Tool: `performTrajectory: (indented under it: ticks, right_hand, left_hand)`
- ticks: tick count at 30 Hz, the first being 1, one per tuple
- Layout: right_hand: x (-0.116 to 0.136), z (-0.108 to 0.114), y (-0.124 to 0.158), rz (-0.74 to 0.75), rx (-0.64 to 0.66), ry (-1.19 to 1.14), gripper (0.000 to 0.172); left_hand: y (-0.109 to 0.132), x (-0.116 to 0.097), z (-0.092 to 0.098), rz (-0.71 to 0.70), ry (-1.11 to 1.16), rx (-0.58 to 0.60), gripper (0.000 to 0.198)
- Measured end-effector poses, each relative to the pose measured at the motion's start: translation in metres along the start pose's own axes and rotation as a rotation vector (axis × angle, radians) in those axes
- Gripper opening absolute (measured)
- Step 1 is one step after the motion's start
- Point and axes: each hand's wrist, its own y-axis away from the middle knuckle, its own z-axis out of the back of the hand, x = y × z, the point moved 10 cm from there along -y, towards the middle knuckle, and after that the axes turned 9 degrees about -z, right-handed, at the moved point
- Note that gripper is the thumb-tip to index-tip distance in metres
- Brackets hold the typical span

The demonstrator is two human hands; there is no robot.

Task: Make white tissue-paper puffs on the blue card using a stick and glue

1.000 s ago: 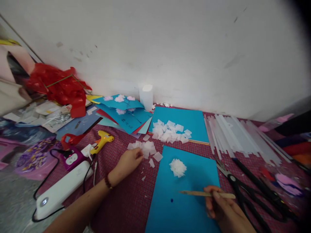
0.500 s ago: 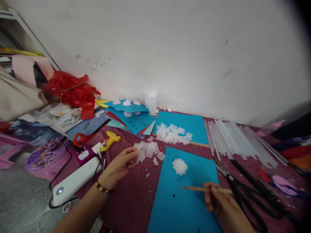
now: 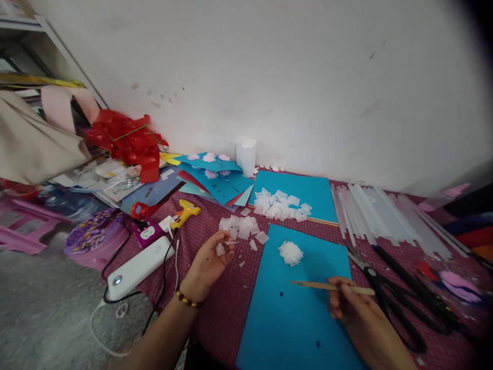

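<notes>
My left hand (image 3: 211,257) is pinched on a small white paper square (image 3: 231,242), with a bit more white showing between the fingers. It hovers just in front of a loose pile of paper squares (image 3: 239,226). My right hand (image 3: 348,303) grips a thin pointed wooden stick (image 3: 314,284), its tip aimed left over a blue sheet (image 3: 269,329). A fluffy white paper flower (image 3: 290,253) lies on that sheet, beyond the stick's tip. Two dark blue dots mark the sheet nearer to me.
A second pile of squares (image 3: 279,205) rests on another blue sheet (image 3: 316,190). Black scissors (image 3: 393,298) and pale strips (image 3: 381,210) lie right. On the left are a yellow glue gun (image 3: 187,211), a white power bank (image 3: 142,267), cables and a purple socket block (image 3: 147,231).
My left hand has drawn back from the pile and turned, with a paper square now showing in its fingers. The right hand keeps its hold on the stick. The whole view has shifted slightly.
</notes>
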Motion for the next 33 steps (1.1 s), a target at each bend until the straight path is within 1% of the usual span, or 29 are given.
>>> performTrajectory:
  ticks: [1, 4, 6, 10, 11, 14, 16, 19, 22, 24, 27, 30, 33]
  right_hand:
    - [0.001, -0.001, 0.0, 0.006, 0.015, -0.006, 0.032]
    - [0.003, -0.003, 0.0, 0.018, 0.038, -0.012, 0.034]
    - [0.004, -0.003, 0.001, 0.025, 0.022, -0.011, 0.035]
    - [0.006, 0.002, 0.002, 0.02, -0.045, 0.013, 0.033]
    - [0.006, 0.004, 0.001, 0.016, -0.056, 0.017, 0.032]
    - [0.008, 0.01, 0.0, 0.022, -0.07, -0.009, 0.032]
    - [0.011, 0.012, 0.001, 0.048, -0.077, -0.04, 0.031]
    - [0.017, 0.009, 0.006, 0.09, -0.078, -0.061, 0.028]
    - [0.023, -0.003, 0.013, 0.131, -0.053, -0.048, 0.024]
    - [0.028, -0.011, 0.019, 0.164, -0.034, -0.036, 0.022]
    - [0.035, -0.018, 0.029, 0.2, -0.019, -0.014, 0.02]
    - [0.041, -0.013, 0.04, 0.233, -0.049, -0.009, 0.018]
    - [0.046, 0.0, 0.056, 0.288, -0.124, -0.041, 0.016]
  left_hand:
    - [0.001, 0.0, 0.0, 0.012, 0.011, 0.0, 0.002]
    - [0.001, 0.001, 0.001, 0.033, 0.03, -0.007, 0.016]
    - [0.0, 0.001, 0.004, 0.026, 0.031, -0.03, 0.018]
    - [0.0, 0.002, 0.009, -0.021, 0.011, -0.079, 0.005]
    - [0.001, 0.002, 0.009, -0.037, 0.002, -0.078, 0.006]
    - [0.006, 0.0, 0.003, -0.089, -0.026, -0.042, 0.019]
    - [0.01, -0.003, -0.003, -0.117, -0.033, -0.002, 0.024]
    - [0.014, -0.008, -0.008, -0.145, -0.052, 0.036, 0.029]
    - [0.016, -0.006, -0.006, -0.107, -0.019, 0.005, 0.033]
    - [0.017, -0.001, -0.004, -0.069, 0.056, -0.029, 0.03]
    - [0.018, 0.001, -0.002, -0.054, 0.15, -0.047, 0.023]
    - [0.021, -0.001, 0.001, -0.053, 0.205, -0.053, 0.021]
    - [0.027, 0.001, 0.002, 0.001, 0.289, -0.056, 0.022]
